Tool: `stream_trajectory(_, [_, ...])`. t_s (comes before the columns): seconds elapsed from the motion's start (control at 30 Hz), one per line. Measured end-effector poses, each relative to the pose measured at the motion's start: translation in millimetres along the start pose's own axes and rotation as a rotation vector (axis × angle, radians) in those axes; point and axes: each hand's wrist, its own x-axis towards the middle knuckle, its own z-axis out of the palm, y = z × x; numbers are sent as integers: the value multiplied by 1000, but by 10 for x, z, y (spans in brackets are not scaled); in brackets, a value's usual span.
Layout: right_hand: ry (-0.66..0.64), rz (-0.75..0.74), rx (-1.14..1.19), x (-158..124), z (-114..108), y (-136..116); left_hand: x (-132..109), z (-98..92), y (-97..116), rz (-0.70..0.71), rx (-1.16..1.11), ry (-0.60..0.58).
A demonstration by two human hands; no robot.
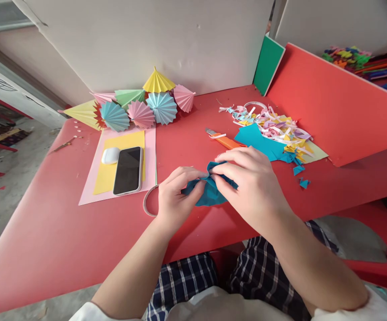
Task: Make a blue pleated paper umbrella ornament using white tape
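A piece of dark teal paper (212, 196), creased and fanned out, is held between both hands above the red table. My left hand (179, 194) pinches its left side, thumb toward me and fingers behind. With thumb and fingertips, my right hand (248, 183) grips the raised fold near the middle and right. Parts of the paper are hidden behind the fingers. Just beyond the right hand lies an orange utility knife (226, 141) with a strip of paper across it. A roll of tape (151, 200) rests on the table by my left wrist.
Folded paper umbrellas (161, 108) in several colours stand at the back left. A phone (128, 170) and white earbud case (110, 155) lie on yellow and pink sheets (89, 191). Paper scraps (276, 127) and a teal sheet (258, 141) lie right, before a red board (333, 107).
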Motion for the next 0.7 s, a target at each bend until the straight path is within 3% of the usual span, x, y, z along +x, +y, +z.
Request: stream_trajectory(0.7, [71, 17, -112, 10, 15, -64, -1, 2, -15, 45, -40, -3])
